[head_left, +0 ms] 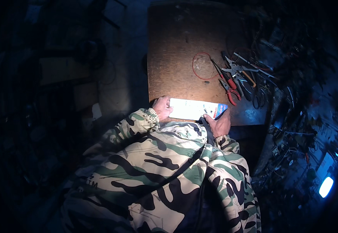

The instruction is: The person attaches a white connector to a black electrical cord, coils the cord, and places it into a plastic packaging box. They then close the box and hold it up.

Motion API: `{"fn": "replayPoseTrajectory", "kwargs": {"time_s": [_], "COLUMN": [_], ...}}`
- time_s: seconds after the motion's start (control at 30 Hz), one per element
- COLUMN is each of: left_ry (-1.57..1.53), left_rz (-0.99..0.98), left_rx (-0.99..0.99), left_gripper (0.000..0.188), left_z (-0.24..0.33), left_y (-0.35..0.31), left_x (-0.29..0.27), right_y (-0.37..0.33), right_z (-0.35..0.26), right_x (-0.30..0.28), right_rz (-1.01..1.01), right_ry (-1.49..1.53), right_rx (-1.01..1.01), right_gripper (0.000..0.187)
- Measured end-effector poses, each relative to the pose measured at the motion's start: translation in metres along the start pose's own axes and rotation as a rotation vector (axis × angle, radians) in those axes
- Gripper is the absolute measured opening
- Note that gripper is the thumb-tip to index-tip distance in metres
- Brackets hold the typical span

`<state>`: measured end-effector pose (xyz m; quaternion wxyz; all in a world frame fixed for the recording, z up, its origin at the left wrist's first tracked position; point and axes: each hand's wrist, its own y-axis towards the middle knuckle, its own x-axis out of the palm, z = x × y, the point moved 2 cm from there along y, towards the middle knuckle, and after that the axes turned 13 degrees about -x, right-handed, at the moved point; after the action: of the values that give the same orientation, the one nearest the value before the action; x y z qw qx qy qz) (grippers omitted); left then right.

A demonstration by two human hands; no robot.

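Observation:
Close to my body, at the near edge of the wooden table [169, 66], is a long, flat white package [190, 109] with blue and red print at its right end. My left hand [162, 108] grips its left end, the fingers closed on it. At the right end my right hand [219, 124] is closed on the package too, thumb on top. Glare washes out most of the white face. Beyond my right hand lie red-handled pliers [229, 92], and past them a red-handled probe [217, 70] with a thin red wire [193, 62].
Several metal hand tools, among them grey locking-type pliers [236, 71], are heaped at the table's right side. Dark tangled clutter [293, 70] fills the area to the right. A bright lamp [326, 187] glows at lower right. The left side is very dark.

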<state>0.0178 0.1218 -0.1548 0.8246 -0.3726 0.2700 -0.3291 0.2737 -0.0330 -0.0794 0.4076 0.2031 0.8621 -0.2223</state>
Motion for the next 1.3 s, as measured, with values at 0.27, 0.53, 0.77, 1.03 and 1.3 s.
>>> {"fn": "replayPoseTrajectory", "kwargs": {"time_s": [0.27,0.53,0.77,1.03,1.3], "left_ry": [-0.067,-0.121,0.515,0.818,0.638], "left_rz": [-0.025,-0.119,0.039,-0.213,0.366], "left_rx": [-0.059,0.009,0.123,0.406,0.86], "left_gripper": [0.034,0.02,0.052,0.069,0.062], "left_z": [0.034,0.047,0.088,0.139,0.158], "left_y": [0.01,-0.003,-0.019,-0.018,-0.062], "left_x": [-0.029,-0.041,-0.044,0.014,0.002], "right_y": [0.021,0.028,0.032,0.04,0.028], "right_z": [0.052,0.053,0.04,-0.021,-0.031], "right_x": [0.013,0.006,-0.007,-0.045,-0.056], "right_rz": [0.058,-0.215,-0.232,-0.183,0.046], "right_ry": [0.651,1.135,0.915,0.564,1.057], "right_rx": [0.077,0.178,0.0,-0.42,-0.165], "right_gripper": [0.029,0.027,0.01,0.013,0.071]}}
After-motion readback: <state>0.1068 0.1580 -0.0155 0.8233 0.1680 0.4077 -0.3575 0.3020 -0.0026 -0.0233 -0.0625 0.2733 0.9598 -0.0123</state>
